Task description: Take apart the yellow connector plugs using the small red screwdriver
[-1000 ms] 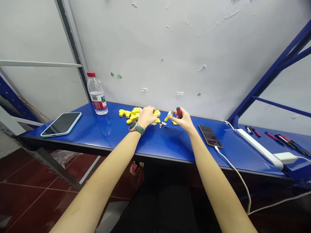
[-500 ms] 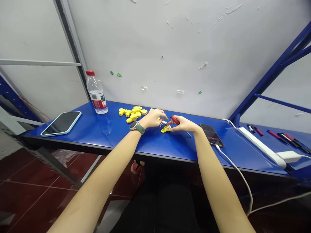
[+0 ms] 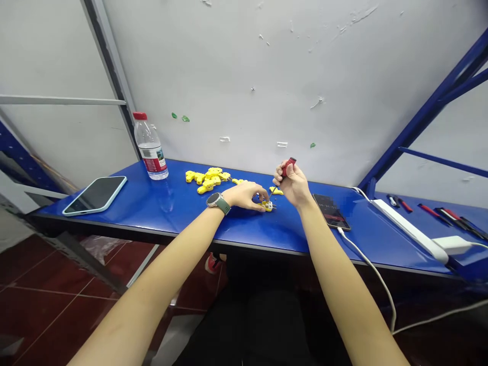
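Observation:
My left hand (image 3: 247,195), with a green-strapped watch on its wrist, pinches a small yellow part (image 3: 267,205) down against the blue shelf top (image 3: 183,213). My right hand (image 3: 293,184) is closed round a red-handled screwdriver (image 3: 286,166), held upright with its thin shaft angled down to the yellow part. Another yellow piece (image 3: 276,191) lies just behind the hands. A heap of several yellow parts (image 3: 208,179) sits to the left of my left hand.
A water bottle with a red cap (image 3: 150,147) stands at the back left, and a phone in a pale case (image 3: 94,194) lies further left. A dark phone (image 3: 331,211) with a white cable lies to the right, then a white power strip (image 3: 407,230) and several pens (image 3: 442,215).
The right hand has lifted the screwdriver from lying low to upright over the part. The left hand has drawn the small yellow part nearer to me and holds it down.

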Available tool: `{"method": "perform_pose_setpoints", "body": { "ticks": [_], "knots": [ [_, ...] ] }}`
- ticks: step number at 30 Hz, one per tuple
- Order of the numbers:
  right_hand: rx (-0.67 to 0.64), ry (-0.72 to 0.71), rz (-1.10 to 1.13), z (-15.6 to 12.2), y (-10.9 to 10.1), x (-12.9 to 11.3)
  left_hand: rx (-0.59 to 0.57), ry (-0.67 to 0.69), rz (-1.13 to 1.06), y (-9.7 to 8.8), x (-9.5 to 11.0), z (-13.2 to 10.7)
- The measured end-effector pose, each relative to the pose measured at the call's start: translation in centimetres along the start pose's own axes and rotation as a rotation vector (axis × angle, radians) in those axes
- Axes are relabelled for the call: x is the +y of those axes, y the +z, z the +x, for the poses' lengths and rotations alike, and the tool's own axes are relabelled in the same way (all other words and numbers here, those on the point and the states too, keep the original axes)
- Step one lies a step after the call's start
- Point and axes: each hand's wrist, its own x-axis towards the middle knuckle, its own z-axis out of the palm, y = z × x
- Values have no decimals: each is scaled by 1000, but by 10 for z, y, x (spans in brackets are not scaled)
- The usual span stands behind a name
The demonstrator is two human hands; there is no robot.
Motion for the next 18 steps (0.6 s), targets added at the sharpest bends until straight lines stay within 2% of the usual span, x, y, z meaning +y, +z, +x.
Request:
{"method": "perform_pose_setpoints", "body": {
  "ticks": [3, 7, 14, 18],
  "knots": [
    [-53, 42, -51, -3, 6, 1, 3, -20, 32, 2, -1, 1],
    [-51, 78, -142, -4, 8, 3, -4, -34, 41, 2, 1, 1],
    [-83, 82, -25, -5, 8, 5, 7, -41, -11, 5, 0, 3],
    [-126, 67, -133, -7, 4, 4, 9, -31, -45, 8, -4, 5]
  ]
}}
